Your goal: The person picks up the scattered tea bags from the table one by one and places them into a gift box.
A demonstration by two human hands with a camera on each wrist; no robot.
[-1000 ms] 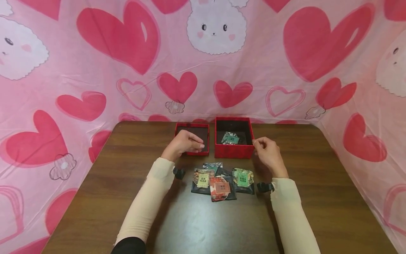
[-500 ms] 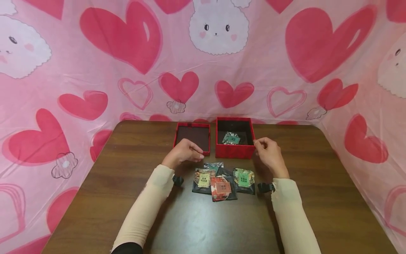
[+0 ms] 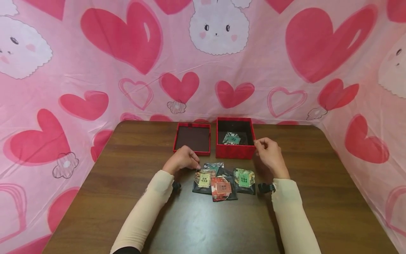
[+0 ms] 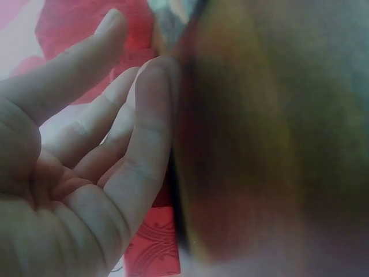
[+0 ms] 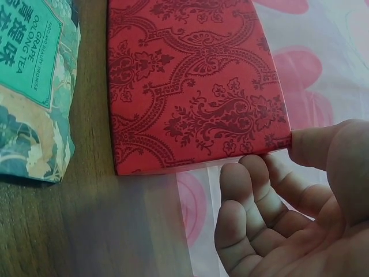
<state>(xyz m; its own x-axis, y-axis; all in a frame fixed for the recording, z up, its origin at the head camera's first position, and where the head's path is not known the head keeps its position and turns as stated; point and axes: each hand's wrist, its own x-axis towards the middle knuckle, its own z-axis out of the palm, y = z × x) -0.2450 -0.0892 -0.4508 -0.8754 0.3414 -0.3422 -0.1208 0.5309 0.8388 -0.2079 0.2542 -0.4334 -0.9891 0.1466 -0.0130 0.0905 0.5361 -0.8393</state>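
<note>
My left hand [image 3: 182, 158] hovers beside the tea sachets, its fingertips close to the yellow-labelled sachet [image 3: 203, 180]; whether they touch it I cannot tell. In the left wrist view the thumb stands apart from the fingers [image 4: 151, 98], with nothing between. My right hand [image 3: 269, 155] pinches the front right corner of the red patterned box [image 3: 235, 151], thumb at the rim and fingertips against its side. Inside the box lies a teal-labelled sachet [image 3: 232, 138]. An orange sachet [image 3: 223, 188], partly over others, a green sachet [image 3: 244, 180] and a teal sachet [image 3: 214, 165] lie in front.
A shallow red lid [image 3: 193, 139] with a dark inside lies left of the box, near the back of the wooden table [image 3: 133, 162]. Behind hangs a pink cloth [image 3: 203, 67] with hearts. Black wrist cameras [image 3: 266, 187] sit close to the sachets.
My left hand has come back from over the lid toward the sachets, uncovering the lid. The right hand has stayed at the box corner.
</note>
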